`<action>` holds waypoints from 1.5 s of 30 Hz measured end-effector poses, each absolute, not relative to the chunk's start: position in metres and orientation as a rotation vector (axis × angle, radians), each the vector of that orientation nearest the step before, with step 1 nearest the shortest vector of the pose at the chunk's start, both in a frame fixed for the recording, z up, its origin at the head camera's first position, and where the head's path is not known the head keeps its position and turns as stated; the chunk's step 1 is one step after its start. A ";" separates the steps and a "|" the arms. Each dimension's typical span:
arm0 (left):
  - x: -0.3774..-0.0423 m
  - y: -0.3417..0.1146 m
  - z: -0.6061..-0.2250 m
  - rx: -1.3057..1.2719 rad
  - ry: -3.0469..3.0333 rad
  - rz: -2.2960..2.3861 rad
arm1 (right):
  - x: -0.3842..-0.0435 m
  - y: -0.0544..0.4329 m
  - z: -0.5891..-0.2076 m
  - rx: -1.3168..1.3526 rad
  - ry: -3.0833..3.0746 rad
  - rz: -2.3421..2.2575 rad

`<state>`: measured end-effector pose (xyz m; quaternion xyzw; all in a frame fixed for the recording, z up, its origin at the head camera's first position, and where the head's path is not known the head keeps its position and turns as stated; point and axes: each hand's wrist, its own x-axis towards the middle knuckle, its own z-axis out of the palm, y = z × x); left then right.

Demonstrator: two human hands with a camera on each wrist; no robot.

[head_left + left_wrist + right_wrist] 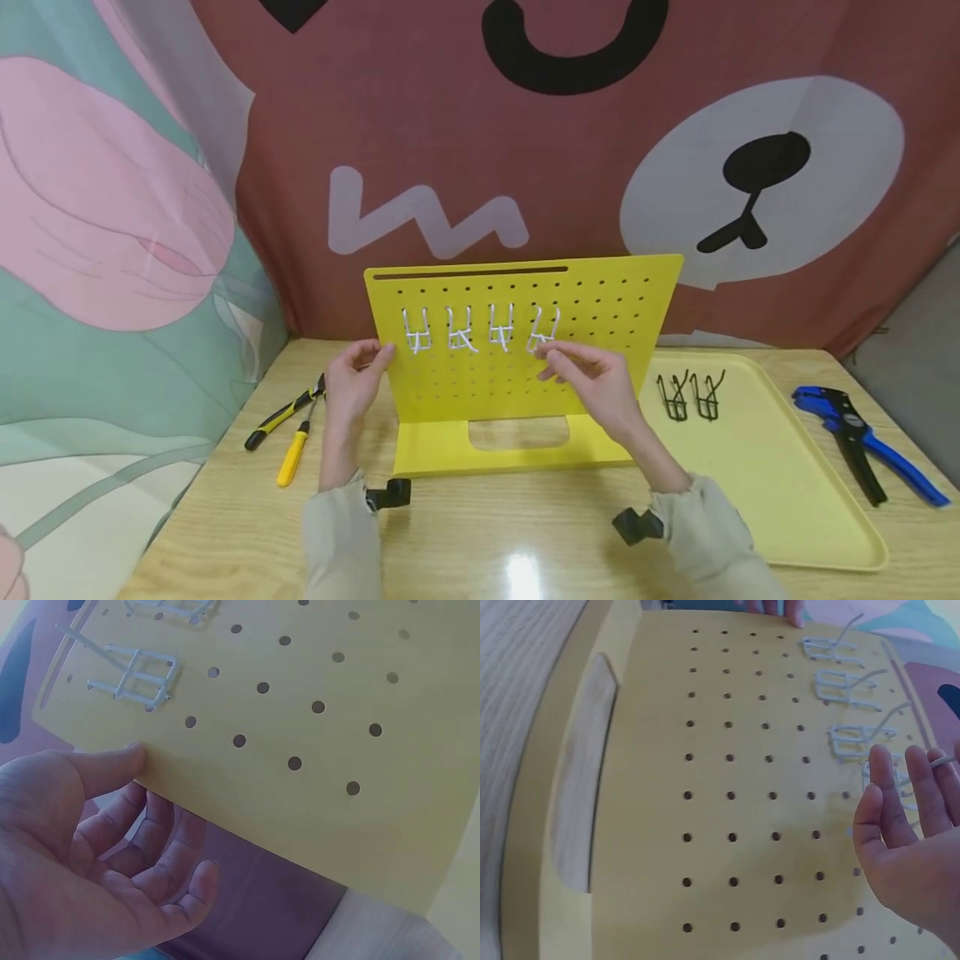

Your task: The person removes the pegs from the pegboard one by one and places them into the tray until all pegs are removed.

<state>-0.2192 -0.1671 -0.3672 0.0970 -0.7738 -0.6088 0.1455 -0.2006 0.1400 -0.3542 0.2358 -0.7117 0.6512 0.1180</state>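
- Steady the yellow pegboard point(480, 404), upright on the desk point(450, 533), with the left hand point(352, 379) — pinched at the left edge, thumb in front, fingers behind — so as to resist a push from the front.
- With the right hand point(594, 385), apparently pinching a wire of the fourth white hook point(542, 337) near the middle of the pegboard, guide both upper ends squarely to the holes; cannot tell from these views how fully seated.
- Match the height and lean of the first three white hooks point(459, 336), hung in a row to the left; probably worth a small turn, given a slight slant in the fourth.
- Press close to the pegboard rather than pulling on the jutting prong — likely to lever the upper ends loose otherwise.
- Test with a light tug before letting go.
- To the right, on the pale yellow tray point(787, 500), note two black hooks point(707, 404) side by side toward the far end.
- On the left of the desk, see pliers point(281, 418) and, just nearer, a screwdriver point(292, 458); right of the tray, a blue-and-black hand tool point(855, 429).
- Pale wood grain underneath, with glare at the near side.
- Behind, a hanging cloth point(450, 125) with a cartoon bear print; to the far right, a grey surface point(918, 325).
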 end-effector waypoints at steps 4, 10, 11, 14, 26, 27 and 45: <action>-0.219 -0.167 -0.368 0.286 -2.229 -1.755 | -0.198 0.141 -0.347 0.707 -2.020 1.970; -0.219 -0.166 -0.368 0.285 -2.235 -1.755 | -0.193 0.145 -0.344 0.661 -2.025 2.093; -0.219 -0.166 -0.367 0.287 -2.236 -1.752 | -0.192 0.146 -0.344 0.653 -2.029 2.119; -0.218 -0.167 -0.367 0.292 -2.235 -1.740 | -0.190 0.148 -0.345 0.629 -2.039 2.184; -0.223 -0.169 -0.367 0.257 -2.226 -1.736 | -0.189 0.167 -0.354 0.469 -2.265 2.074; -0.222 -0.169 -0.367 0.258 -2.228 -1.730 | -0.188 0.169 -0.355 0.456 -2.286 2.057; -0.219 -0.168 -0.368 0.281 -2.251 -1.723 | -0.176 0.253 -0.365 0.385 -2.281 1.971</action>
